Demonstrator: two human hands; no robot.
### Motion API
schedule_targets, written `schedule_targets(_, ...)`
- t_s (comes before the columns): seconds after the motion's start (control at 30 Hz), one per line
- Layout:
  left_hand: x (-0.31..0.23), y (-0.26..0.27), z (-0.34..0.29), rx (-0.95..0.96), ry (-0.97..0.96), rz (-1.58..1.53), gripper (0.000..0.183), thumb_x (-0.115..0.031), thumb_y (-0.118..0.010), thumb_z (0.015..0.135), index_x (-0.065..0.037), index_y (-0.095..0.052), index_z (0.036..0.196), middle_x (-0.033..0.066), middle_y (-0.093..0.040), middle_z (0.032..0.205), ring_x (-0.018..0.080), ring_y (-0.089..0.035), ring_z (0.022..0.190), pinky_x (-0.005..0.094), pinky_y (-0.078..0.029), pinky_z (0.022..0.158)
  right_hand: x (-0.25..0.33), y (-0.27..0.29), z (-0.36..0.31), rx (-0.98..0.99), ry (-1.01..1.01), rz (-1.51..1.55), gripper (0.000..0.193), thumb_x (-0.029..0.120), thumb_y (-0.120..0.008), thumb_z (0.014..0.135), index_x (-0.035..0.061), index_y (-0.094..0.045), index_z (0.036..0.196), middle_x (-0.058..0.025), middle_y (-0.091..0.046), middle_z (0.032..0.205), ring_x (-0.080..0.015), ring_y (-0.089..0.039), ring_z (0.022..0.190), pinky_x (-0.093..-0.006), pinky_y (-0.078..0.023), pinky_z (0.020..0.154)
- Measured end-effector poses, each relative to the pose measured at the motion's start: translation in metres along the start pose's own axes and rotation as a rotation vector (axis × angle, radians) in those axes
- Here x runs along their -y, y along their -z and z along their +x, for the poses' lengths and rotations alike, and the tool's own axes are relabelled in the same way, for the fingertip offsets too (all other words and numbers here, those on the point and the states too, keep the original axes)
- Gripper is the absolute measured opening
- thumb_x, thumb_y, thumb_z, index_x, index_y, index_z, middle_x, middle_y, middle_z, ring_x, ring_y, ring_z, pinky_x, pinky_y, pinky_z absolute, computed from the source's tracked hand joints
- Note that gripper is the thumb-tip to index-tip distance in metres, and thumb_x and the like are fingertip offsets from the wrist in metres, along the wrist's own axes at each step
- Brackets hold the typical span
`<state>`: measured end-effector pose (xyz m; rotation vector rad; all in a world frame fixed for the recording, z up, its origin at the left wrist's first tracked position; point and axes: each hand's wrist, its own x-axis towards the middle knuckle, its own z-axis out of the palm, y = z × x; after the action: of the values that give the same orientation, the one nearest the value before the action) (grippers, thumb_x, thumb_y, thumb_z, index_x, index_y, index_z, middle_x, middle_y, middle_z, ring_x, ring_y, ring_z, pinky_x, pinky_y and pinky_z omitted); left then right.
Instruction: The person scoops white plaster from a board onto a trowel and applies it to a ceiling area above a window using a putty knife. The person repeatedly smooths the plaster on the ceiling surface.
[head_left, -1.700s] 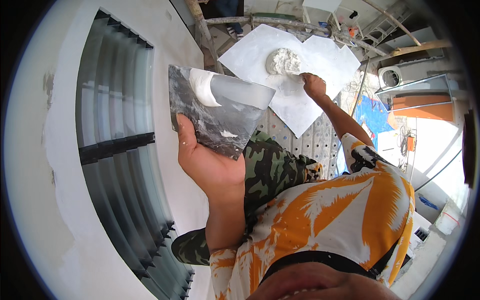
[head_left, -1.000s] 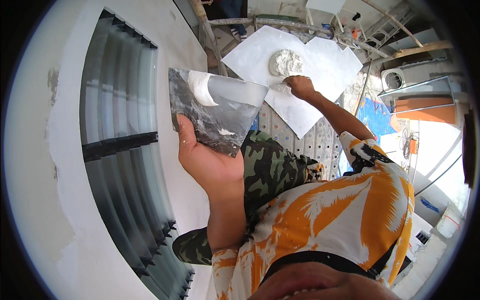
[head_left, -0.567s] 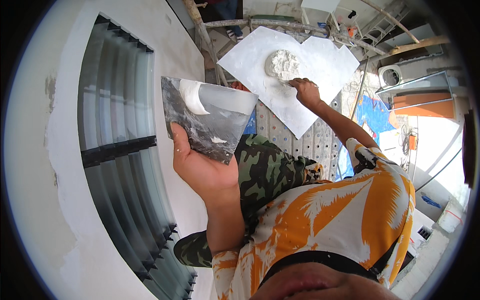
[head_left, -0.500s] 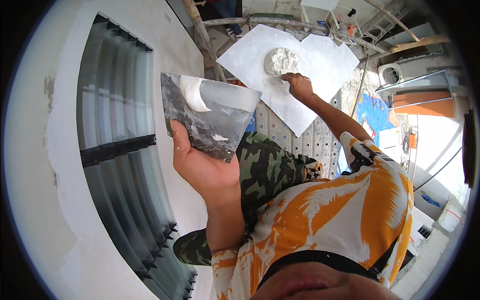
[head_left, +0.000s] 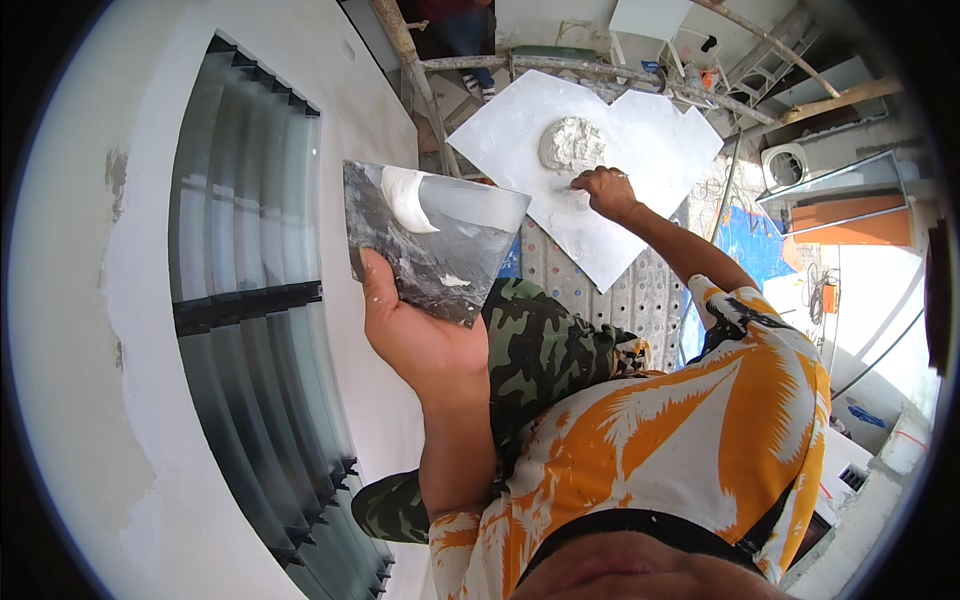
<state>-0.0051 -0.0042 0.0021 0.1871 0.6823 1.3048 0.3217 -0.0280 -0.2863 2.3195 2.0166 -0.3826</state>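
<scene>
My left hand (head_left: 425, 335) grips a flat, dark grey plaster board (head_left: 425, 240), thumb on its face and palm beneath. A thick curl of white putty (head_left: 403, 198) lies near the board's far edge, and a small dab sits lower down. Farther off to the right, my right hand (head_left: 607, 192) is closed just below a lumpy mound of putty (head_left: 573, 144). That mound rests on a large white sheet (head_left: 500, 115) with a jagged outline. Whatever the right fingers hold blends into the pale sheet and cannot be made out.
A louvred window (head_left: 250, 200) is set in the white wall at my left. Under the sheet runs a perforated metal platform (head_left: 560, 262), with a scaffold rail (head_left: 600, 70) beyond it. Another person's feet (head_left: 480, 85) show past the rail. A blue tarp (head_left: 745, 240) lies at right.
The whole view has shifted, so things appear slightly lower and more to the right. My right fingers have drawn a little away from the putty mound. The left hand keeps holding the board.
</scene>
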Motion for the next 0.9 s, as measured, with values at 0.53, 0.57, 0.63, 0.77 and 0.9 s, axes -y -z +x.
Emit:
schedule_targets(0.53, 0.001, -0.001, -0.001, 0.003, -0.009, -0.001, 0.04, -0.025, -0.045, 0.106, 0.0, -0.05, 0.137, 0.0104, -0.058, 0.135, 0.026, -0.058, 0.122, 0.0444, -0.045, 0.106, -0.014, -0.02, -0.007, 0.052, 0.02, -0.021, 0.049, 0.002, -0.05, 0.082, 0.0245, -0.071, 0.12, -0.0065, -0.071, 0.113, -0.0274, -0.066, 0.106, -0.0437, -0.053, 0.091)
schedule_targets(0.57, 0.001, -0.001, 0.0, -0.012, -0.013, 0.009, 0.04, -0.025, -0.044, 0.106, 0.0, -0.049, 0.137, 0.0106, -0.058, 0.135, 0.0261, -0.058, 0.123, 0.0447, -0.045, 0.106, -0.009, -0.023, -0.018, 0.046, 0.009, -0.029, 0.047, 0.002, -0.05, 0.082, 0.0242, -0.072, 0.117, -0.0058, -0.071, 0.112, -0.0269, -0.066, 0.106, -0.0435, -0.053, 0.092)
schedule_targets(0.63, 0.003, -0.004, 0.003, -0.027, 0.001, 0.015, 0.041, -0.025, -0.043, 0.107, 0.0, -0.048, 0.138, 0.011, -0.057, 0.136, 0.0266, -0.057, 0.123, 0.0456, -0.045, 0.107, -0.007, -0.02, -0.034, 0.132, -0.049, 0.041, 0.035, 0.007, -0.053, 0.089, 0.022, -0.074, 0.113, -0.0065, -0.073, 0.108, -0.0278, -0.068, 0.101, -0.0432, -0.053, 0.091)
schedule_targets(0.77, 0.007, -0.011, 0.009, -0.055, 0.069, 0.06, 0.041, -0.026, -0.042, 0.107, 0.0, -0.048, 0.139, 0.0118, -0.057, 0.137, 0.028, -0.056, 0.124, 0.0477, -0.045, 0.107, -0.015, 0.027, -0.053, -0.233, -0.303, 0.664, 0.026, 0.017, -0.061, 0.095, 0.0179, -0.072, 0.119, -0.0124, -0.074, 0.101, -0.0281, -0.07, 0.091, -0.0385, -0.053, 0.085)
schedule_targets(0.9, 0.008, -0.021, 0.03, -0.01, 0.222, 0.114, 0.04, -0.024, -0.04, 0.108, 0.001, -0.048, 0.139, 0.0128, -0.056, 0.137, 0.0295, -0.056, 0.124, 0.0493, -0.046, 0.106, -0.001, 0.123, -0.068, -0.596, -0.169, 1.432, 0.028, 0.01, -0.064, 0.097, -0.002, -0.066, 0.121, -0.0013, -0.069, 0.101, -0.0107, -0.061, 0.09, -0.0261, -0.048, 0.086)
